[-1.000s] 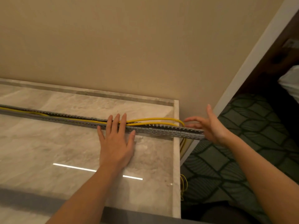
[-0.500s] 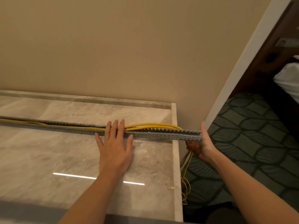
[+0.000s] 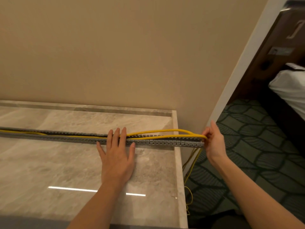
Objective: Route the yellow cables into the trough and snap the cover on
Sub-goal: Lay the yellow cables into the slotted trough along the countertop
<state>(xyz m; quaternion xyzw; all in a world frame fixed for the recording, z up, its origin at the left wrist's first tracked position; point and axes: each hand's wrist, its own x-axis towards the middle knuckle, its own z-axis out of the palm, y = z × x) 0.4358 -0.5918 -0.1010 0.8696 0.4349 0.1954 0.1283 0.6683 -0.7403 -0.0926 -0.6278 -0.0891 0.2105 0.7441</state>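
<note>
Left hand (image 3: 117, 156) lying flat, grip open, fingers pressing cables (image 3: 158, 131) into trough (image 3: 166, 142) on table (image 3: 49, 166). Right hand (image 3: 214, 142) pinching cables past trough end, fingertips partly hidden. Trough running off frame left; cables hanging dim beside table.

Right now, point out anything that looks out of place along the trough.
The yellow cables bow up out of the trough between the left hand, pressing flat on it, and the right hand, pinching them at its overhanging end. Left of that they lie inside.
</note>
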